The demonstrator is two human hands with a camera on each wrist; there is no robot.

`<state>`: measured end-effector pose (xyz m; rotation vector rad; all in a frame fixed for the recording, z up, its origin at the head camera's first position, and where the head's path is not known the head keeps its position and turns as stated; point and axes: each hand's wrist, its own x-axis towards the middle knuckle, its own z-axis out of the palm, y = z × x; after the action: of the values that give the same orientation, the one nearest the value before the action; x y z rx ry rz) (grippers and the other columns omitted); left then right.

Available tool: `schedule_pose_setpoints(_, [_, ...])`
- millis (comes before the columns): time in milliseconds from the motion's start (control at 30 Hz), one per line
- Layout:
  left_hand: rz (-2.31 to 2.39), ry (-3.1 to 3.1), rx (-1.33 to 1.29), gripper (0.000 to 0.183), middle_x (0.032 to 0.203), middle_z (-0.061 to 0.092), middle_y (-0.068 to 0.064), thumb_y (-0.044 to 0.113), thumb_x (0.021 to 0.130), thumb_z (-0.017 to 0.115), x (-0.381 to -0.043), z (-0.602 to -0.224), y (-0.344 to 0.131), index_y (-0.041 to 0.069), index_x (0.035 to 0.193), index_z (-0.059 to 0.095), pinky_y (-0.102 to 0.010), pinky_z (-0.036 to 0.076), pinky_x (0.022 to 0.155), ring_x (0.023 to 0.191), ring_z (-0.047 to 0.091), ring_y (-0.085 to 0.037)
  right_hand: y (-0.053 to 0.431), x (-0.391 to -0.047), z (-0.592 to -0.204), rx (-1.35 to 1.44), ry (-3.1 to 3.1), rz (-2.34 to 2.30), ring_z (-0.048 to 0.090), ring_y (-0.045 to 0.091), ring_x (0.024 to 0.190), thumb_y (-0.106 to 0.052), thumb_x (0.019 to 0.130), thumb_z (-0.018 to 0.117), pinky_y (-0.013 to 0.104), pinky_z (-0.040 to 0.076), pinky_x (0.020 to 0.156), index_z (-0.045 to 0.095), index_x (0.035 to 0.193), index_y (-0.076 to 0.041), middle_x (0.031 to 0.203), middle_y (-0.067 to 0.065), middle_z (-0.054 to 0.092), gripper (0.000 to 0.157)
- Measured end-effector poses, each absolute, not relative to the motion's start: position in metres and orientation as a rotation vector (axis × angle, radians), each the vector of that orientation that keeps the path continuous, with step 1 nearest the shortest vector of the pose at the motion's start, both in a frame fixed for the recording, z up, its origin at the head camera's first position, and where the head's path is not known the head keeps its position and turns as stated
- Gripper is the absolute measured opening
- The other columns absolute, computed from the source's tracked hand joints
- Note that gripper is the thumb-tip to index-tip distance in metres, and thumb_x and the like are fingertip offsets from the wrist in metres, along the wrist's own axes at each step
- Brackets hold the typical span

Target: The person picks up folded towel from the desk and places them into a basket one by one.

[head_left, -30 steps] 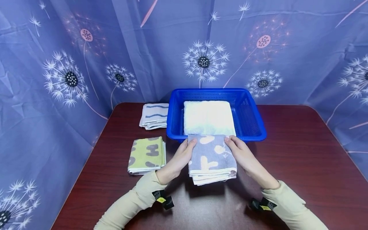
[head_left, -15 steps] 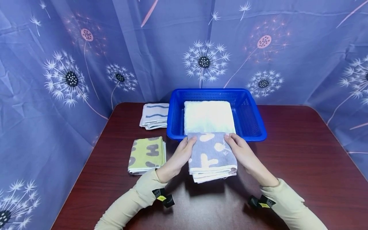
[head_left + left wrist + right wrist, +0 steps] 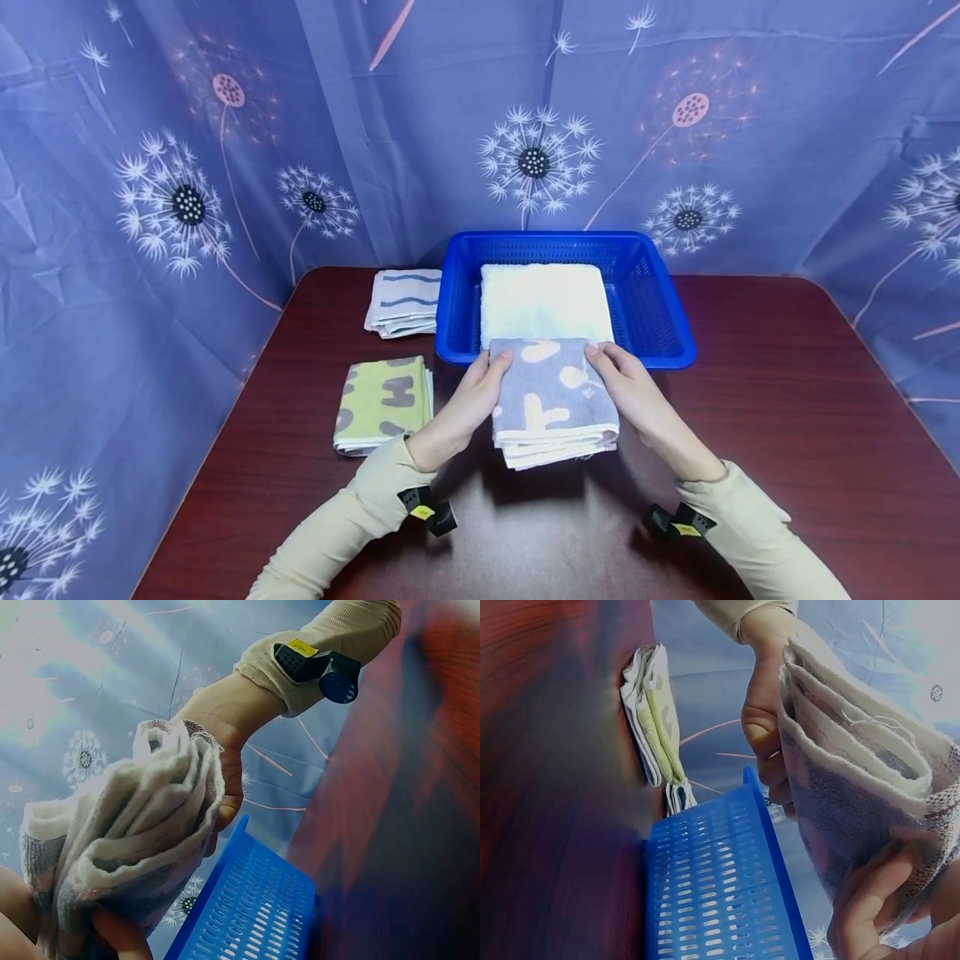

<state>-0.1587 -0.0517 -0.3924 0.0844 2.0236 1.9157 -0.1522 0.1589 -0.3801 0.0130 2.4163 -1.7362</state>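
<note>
A folded grey-blue towel [image 3: 555, 392] with cream patterns is held up in front of the basket, its layered edges toward me. My left hand [image 3: 468, 404] grips its left side, thumb on top and fingers underneath. On the other side my right hand [image 3: 637, 400] grips it the same way. Both wrist views show fingers curled under the folded towel [image 3: 127, 840]. The towel's far edge overlaps the near rim of the blue basket [image 3: 678, 333] in the head view. Inside that basket lies a folded white towel [image 3: 547, 304], its near edge hidden.
Left of the basket, a folded white towel with blue wavy stripes [image 3: 405, 300] lies against its side. Nearer me is a folded green towel with grey patterns [image 3: 386, 400], close to my left wrist. The dark red table [image 3: 787, 417] meets a blue dandelion curtain [image 3: 420, 125] behind.
Both hands have moved slightly forward with the grey-blue towel, which now covers a little more of the basket's near rim. The other towels and the basket stay put.
</note>
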Motion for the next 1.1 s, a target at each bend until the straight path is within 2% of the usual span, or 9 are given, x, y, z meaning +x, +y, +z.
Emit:
schedule_pose_setpoints(333, [2.008, 1.982, 0.089, 0.039, 0.102, 0.061, -0.015, 0.034, 0.098, 0.036, -0.162, -0.392, -0.051, 0.004, 0.123, 0.042, -0.024, 0.049, 0.069, 0.080, 0.059, -0.009, 0.159, -0.156, -0.372, 0.039, 2.360, -1.762, 0.059, 0.004, 0.062, -0.041, 0.097, 0.035, 0.026, 0.052, 0.057, 0.044, 0.117, 0.005, 0.076, -0.005, 0.057, 0.051])
schedule_pose_setpoints(467, [2.043, 1.974, 0.088, 0.040, 0.096, 0.061, -0.012, 0.034, 0.098, 0.037, -0.164, -0.391, -0.050, 0.003, 0.122, 0.043, -0.024, 0.049, 0.067, 0.078, 0.059, -0.009, 0.160, -0.157, -0.369, 0.035, 2.367, -1.759, 0.058, 0.003, 0.063, -0.041, 0.097, 0.035, 0.025, 0.051, 0.057, 0.042, 0.120, 0.006, 0.077, -0.006, 0.057, 0.053])
schedule_pose_setpoints(767, [2.107, 1.969, 0.070, 0.038, 0.090, 0.058, -0.004, 0.033, 0.098, 0.039, -0.169, -0.387, -0.051, 0.001, 0.118, 0.045, -0.022, 0.047, 0.066, 0.077, 0.055, -0.009, 0.161, -0.160, -0.368, 0.057, 2.274, -1.838, 0.060, 0.004, 0.064, -0.038, 0.097, 0.036, 0.026, 0.052, 0.058, 0.039, 0.124, 0.006, 0.078, -0.008, 0.058, 0.052])
schedule_pose_setpoints(1100, [2.188, 1.892, 0.064, 0.039, 0.095, 0.061, -0.006, 0.029, 0.097, 0.042, -0.176, -0.386, -0.049, -0.001, 0.122, 0.045, -0.021, 0.048, 0.068, 0.079, 0.058, -0.008, 0.163, -0.164, -0.362, 0.005, 2.096, -1.941, 0.061, 0.002, 0.068, -0.033, 0.099, 0.033, 0.023, 0.052, 0.059, 0.031, 0.131, 0.010, 0.078, -0.010, 0.061, 0.054])
